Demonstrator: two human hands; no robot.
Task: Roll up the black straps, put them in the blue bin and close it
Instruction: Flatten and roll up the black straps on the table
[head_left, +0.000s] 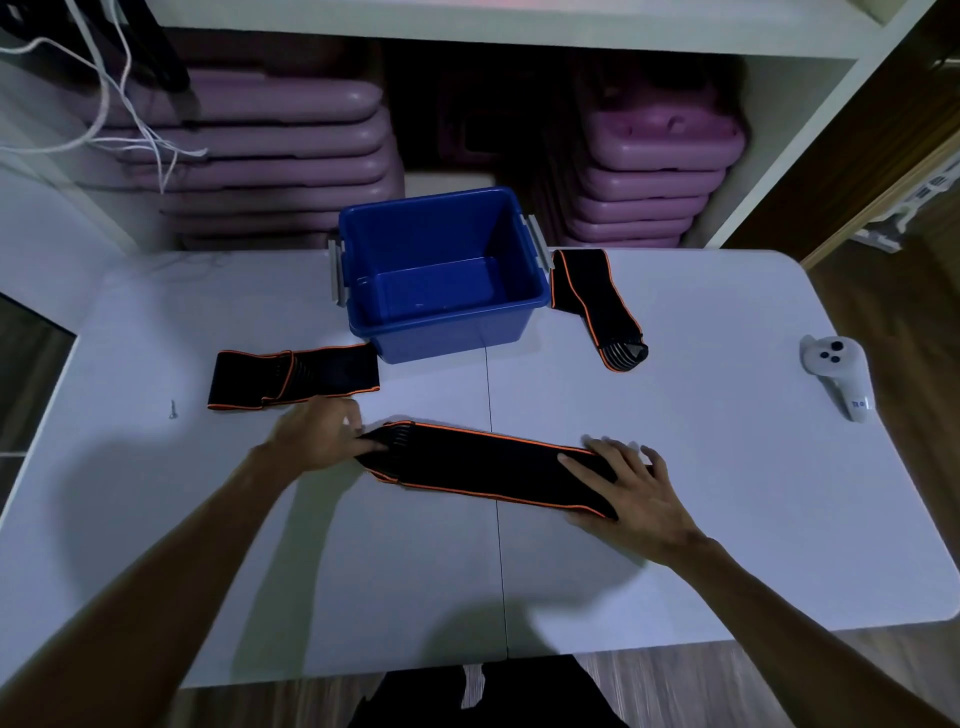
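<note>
Hands lay on one flat strap (488, 467): left hand (317, 436) pinched its end, right hand (623, 488) pressed open. Blue bin (530, 306) sat empty; no strap rolled yet.

no legible text, brand or number is seen. a small label is borne on the handle of the white controller (837, 375) on the desk (675, 571), but its marks are too small to be read.

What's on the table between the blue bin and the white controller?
In the head view, one black strap lies just right of the blue bin; from there to the white controller the table is bare.
</note>
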